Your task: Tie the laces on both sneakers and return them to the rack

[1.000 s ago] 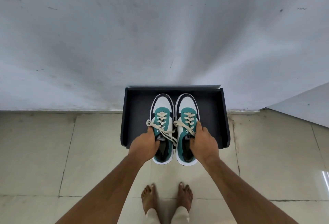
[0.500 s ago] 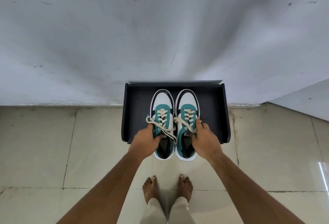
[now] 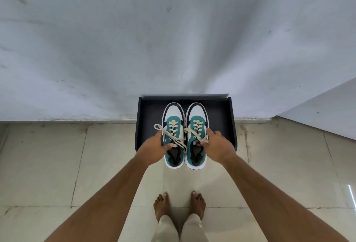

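Note:
Two teal, white and black sneakers sit side by side, toes toward the wall, over the black rack (image 3: 219,118). Their heels stick out past the rack's front edge. My left hand (image 3: 154,148) grips the left sneaker (image 3: 173,124) at its outer side, thumb inside the collar. My right hand (image 3: 217,146) grips the right sneaker (image 3: 196,122) the same way from the right. Cream laces show bows on both; a loop (image 3: 159,128) hangs left of the left sneaker.
The rack stands against a pale grey wall (image 3: 173,39) on a beige tiled floor (image 3: 57,164). My bare feet (image 3: 179,205) stand just in front of the rack. A second wall face (image 3: 327,111) juts in at the right.
Both hands have carried the sneakers forward, deeper onto the rack; less of the heels overhangs the front edge than a second ago.

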